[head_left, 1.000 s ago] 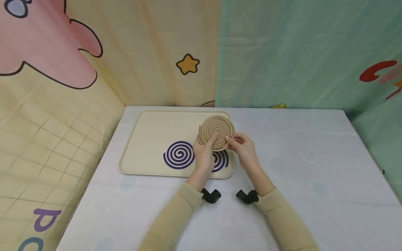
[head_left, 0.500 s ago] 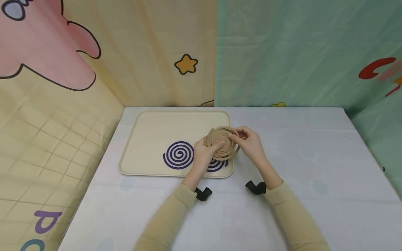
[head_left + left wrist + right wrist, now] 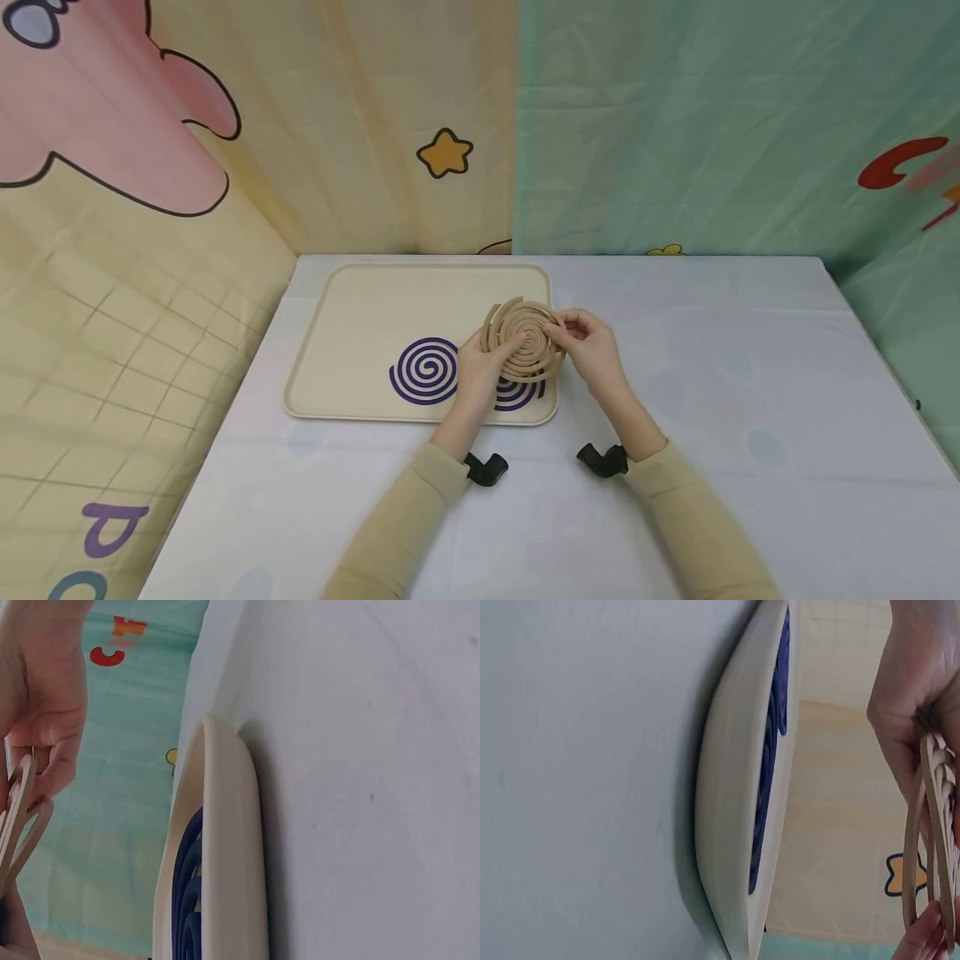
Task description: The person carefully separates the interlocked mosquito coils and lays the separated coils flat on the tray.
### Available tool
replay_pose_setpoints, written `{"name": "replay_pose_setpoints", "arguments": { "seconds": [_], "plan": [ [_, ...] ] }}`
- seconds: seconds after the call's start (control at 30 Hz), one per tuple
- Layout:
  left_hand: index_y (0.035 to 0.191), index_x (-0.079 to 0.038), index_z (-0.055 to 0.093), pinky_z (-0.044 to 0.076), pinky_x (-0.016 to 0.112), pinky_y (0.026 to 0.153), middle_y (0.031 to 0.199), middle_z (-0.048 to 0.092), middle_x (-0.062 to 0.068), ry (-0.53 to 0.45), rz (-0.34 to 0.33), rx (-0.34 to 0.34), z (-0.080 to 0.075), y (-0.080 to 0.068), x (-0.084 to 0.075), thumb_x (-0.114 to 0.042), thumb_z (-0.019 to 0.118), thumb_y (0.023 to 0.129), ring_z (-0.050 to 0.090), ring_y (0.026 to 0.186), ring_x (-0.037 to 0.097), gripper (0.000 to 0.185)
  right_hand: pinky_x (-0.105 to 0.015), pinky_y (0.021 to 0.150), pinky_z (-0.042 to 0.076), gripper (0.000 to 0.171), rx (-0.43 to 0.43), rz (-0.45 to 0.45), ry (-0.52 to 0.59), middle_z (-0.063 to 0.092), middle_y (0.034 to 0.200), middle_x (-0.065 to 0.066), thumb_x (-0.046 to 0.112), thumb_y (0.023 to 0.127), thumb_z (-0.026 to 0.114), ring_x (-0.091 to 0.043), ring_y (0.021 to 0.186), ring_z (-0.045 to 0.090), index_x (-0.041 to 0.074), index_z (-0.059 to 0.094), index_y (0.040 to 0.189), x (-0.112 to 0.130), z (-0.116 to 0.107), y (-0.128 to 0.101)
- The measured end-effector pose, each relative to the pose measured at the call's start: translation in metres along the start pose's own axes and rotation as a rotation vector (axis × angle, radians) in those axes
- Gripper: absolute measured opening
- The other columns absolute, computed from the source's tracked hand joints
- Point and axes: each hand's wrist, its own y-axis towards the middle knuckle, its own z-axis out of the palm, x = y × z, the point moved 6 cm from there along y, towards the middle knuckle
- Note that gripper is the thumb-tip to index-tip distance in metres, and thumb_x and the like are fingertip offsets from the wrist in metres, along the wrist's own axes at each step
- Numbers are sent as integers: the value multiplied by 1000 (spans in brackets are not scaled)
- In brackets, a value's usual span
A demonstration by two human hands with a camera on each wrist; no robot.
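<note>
Tan mosquito coils (image 3: 516, 315), layered together, are held above the right end of the cream tray (image 3: 375, 308). My left hand (image 3: 477, 375) grips them from the left, thumb over the centre. At their right edge my right hand (image 3: 596, 354) pinches a turn between thumb and fingers. Seen edge-on in the right wrist view, the tan coils (image 3: 937, 832) spread apart with gaps between their turns; the left wrist view has these coils (image 3: 19, 814) at its left border. One dark blue coil (image 3: 427, 371) lies on the tray, and another blue coil (image 3: 517, 397) is partly hidden under the hands.
The tray's raised rim (image 3: 229, 825) stands on a white-covered table (image 3: 712, 400). Printed curtains (image 3: 675, 125) hang behind and at the sides. A black wrist camera mount (image 3: 487, 469) sits at the left cuff, another mount (image 3: 602, 460) at the right.
The held tan coils have come down and slightly right since a second ago. They were a neat round stack and now show offset, spread turns. The right hand has shifted a little higher on their edge.
</note>
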Motion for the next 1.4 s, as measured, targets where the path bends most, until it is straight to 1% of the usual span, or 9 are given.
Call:
{"name": "replay_pose_setpoints", "arguments": {
  "seconds": [0.1, 0.27, 0.4, 0.6, 0.83, 1.0, 1.17, 1.3, 1.4],
  "plan": [
    [116, -4, 69, 59, 27, 84, 110, 74, 12, -52, 43, -61, -2, -2, 0, -16, 81, 81, 72, 94, 14, 39, -16, 64, 53, 27, -27, 46, 64, 61, 80, 8, 15, 91, 71, -4, 70, 58, -4, 62, 109, -7, 5, -4],
    [114, -7, 72, 59, 26, 83, 108, 75, 12, 61, 135, -84, -8, -1, -5, -21, 83, 80, 72, 96, 17, 39, -23, 74, 59, 32, 50, 60, 0, 65, 86, 3, 18, 91, 72, -3, 74, 63, -3, 61, 112, -8, 4, -6],
    [109, -5, 74, 59, 25, 77, 103, 76, 13, 189, 169, -40, -9, 0, -9, -24, 85, 78, 72, 90, 16, 38, -36, 77, 60, 31, 134, -2, -156, 70, 90, -7, 22, 89, 74, -7, 74, 66, -1, 63, 108, 1, -3, -3],
    [108, -6, 74, 59, 23, 73, 101, 76, 11, 317, 141, 65, -8, 1, -9, -27, 84, 78, 71, 85, 13, 38, -27, 62, 49, 23, 163, -101, -393, 69, 86, -9, 23, 87, 76, -14, 74, 61, 5, 67, 99, 17, -8, 0],
    [107, -7, 74, 55, 20, 67, 97, 76, 9, 374, 85, 145, -6, 1, -7, -30, 83, 79, 67, 76, 7, 38, -28, 60, 49, 24, 203, -155, -487, 68, 86, -8, 26, 87, 76, -18, 75, 59, 7, 70, 101, 29, -2, 2],
    [116, -11, 72, 58, 24, 77, 107, 75, 8, 348, 58, 152, -7, 1, -5, -31, 83, 79, 70, 89, 13, 44, -27, 57, 49, 24, 197, -115, -421, 68, 85, -9, 23, 89, 75, -18, 71, 57, 5, 70, 104, 27, 0, 4],
    [124, -11, 66, 56, 26, 90, 117, 71, 8, 186, 37, 99, -6, -4, -1, -24, 82, 80, 68, 104, 15, 48, -24, 56, 50, 27, 115, -51, -216, 67, 83, -2, 21, 91, 72, -10, 70, 60, 1, 68, 108, 16, 1, 3],
    [123, -9, 65, 57, 26, 89, 117, 71, 9, 44, 67, 62, -5, -7, 0, -17, 80, 82, 68, 103, 13, 44, -20, 65, 52, 31, 56, -27, -93, 64, 80, 8, 22, 91, 72, -4, 73, 60, -1, 66, 111, 8, 4, 2],
    [121, -7, 66, 57, 26, 88, 115, 71, 11, 26, 89, 55, -7, -6, -1, -15, 80, 82, 68, 101, 13, 42, -19, 68, 53, 32, 66, -13, -74, 64, 81, 10, 24, 91, 72, -4, 75, 60, 0, 66, 111, 4, 5, 2]
  ]
}}
